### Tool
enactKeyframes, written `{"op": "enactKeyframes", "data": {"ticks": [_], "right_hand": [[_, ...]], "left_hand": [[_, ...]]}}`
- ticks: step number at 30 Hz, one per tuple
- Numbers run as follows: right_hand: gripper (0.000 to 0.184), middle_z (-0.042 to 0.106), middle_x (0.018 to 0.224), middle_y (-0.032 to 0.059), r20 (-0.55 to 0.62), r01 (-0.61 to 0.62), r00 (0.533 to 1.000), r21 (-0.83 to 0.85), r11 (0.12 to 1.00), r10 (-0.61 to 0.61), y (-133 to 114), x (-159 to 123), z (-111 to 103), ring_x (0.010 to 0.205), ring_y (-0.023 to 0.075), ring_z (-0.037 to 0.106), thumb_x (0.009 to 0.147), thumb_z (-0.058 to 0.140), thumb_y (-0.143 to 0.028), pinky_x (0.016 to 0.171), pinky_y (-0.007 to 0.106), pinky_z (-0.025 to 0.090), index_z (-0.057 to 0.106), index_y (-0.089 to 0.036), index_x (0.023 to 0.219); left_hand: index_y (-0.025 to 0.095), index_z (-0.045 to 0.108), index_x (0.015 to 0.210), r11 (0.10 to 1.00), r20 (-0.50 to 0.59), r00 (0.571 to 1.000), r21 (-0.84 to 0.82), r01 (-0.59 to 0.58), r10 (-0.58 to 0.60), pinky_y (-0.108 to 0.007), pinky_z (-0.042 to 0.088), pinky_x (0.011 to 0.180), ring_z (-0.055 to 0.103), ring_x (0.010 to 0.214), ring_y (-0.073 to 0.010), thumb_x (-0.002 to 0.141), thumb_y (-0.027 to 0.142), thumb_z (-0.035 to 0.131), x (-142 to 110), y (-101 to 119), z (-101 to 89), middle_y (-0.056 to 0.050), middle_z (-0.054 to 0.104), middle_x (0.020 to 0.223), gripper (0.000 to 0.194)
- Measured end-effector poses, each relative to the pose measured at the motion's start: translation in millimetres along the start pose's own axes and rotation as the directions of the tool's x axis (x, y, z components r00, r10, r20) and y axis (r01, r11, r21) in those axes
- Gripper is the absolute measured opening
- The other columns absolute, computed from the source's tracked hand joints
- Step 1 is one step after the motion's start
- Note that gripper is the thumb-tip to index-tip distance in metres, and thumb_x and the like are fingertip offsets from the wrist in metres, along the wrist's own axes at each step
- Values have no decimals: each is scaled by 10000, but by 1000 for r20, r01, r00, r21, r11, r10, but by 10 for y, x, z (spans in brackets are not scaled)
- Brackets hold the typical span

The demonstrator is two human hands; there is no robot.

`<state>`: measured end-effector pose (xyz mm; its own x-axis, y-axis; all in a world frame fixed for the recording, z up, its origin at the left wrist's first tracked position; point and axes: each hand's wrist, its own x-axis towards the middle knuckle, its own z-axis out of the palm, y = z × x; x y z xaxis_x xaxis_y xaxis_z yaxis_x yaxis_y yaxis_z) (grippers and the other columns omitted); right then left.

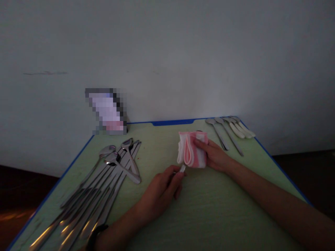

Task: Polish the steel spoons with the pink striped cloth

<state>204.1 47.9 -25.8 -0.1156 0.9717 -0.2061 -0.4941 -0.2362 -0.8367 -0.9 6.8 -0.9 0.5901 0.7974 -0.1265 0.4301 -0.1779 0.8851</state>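
A folded pink and white cloth [188,153] lies on the green table top [209,209]. My right hand [213,155] rests on the cloth, fingers pressed over its right side, holding it. My left hand [163,190] is closed around the handle of a metal utensil [182,168] whose other end is tucked inside the cloth and hidden. Only a short shiny bit of the handle shows between my fingers and the cloth.
A heap of several long metal spoons [104,188] lies at the left of the table. A few more spoons [230,132] lie at the far right corner. A blurred object [107,111] stands against the white wall. The table has a blue edge [172,122].
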Motion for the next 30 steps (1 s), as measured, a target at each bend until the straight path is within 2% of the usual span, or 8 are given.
{"op": "enactKeyframes", "data": {"ticks": [4,7,9,12,16,23,27,30], "right_hand": [[418,677,994,55,-51,23,999,105,994,-18,13,48,21,916,212,620,774,554,-556,779,365,501,593,-222,1022],[533,661,1072,52,-13,37,999,161,986,-36,-1,76,-3,980,230,606,777,447,-659,775,387,510,558,-261,1114],[515,670,1049,56,0,40,999,150,988,-41,-12,71,-16,941,233,620,758,510,-629,751,385,516,564,-257,1111],[419,692,967,65,16,34,999,53,998,-34,-20,29,-18,862,222,638,682,702,-417,740,364,516,610,-202,1030],[366,707,843,59,79,-7,997,-66,998,13,-40,-23,-31,791,205,647,595,771,-275,731,347,512,656,-150,919],[343,702,800,44,122,-28,992,-46,999,34,-52,-1,-71,770,198,649,586,774,-257,714,348,509,664,-158,896],[286,699,844,36,43,52,998,17,999,-52,-6,9,-14,844,203,640,640,744,-329,756,343,501,649,-181,866],[279,696,886,31,-30,94,995,36,995,-93,14,9,32,880,196,630,691,699,-413,782,329,493,629,-203,861]], "left_hand": [[175,492,757,998,12,999,-52,41,-40,-194,340,498,427,512,-90,940,387,363,4,-8,-11,59,453,574,308],[169,508,739,999,50,998,-10,38,-37,-196,321,486,425,522,-94,920,390,405,-11,22,-27,53,456,578,303],[165,525,742,999,66,997,-14,38,-37,-197,311,480,417,520,-94,911,389,415,-16,41,-33,53,451,575,302],[163,535,733,995,56,997,-83,57,-52,-192,302,470,402,511,-91,903,387,420,-12,54,-37,57,431,560,304],[161,540,732,990,80,995,-123,63,-53,-192,303,464,409,506,-93,888,389,443,-10,54,-46,53,444,555,292],[156,583,884,988,62,998,-151,37,-28,-196,347,498,441,540,-105,940,381,349,-15,-5,-41,33,494,600,330],[160,590,1002,986,-44,996,-152,64,-72,-186,299,470,396,536,-100,933,405,365,-16,-21,-25,52,406,597,340],[165,588,996,990,-6,997,-122,74,-76,-192,286,474,386,532,-101,918,413,394,-14,5,-34,56,395,590,324]]}}
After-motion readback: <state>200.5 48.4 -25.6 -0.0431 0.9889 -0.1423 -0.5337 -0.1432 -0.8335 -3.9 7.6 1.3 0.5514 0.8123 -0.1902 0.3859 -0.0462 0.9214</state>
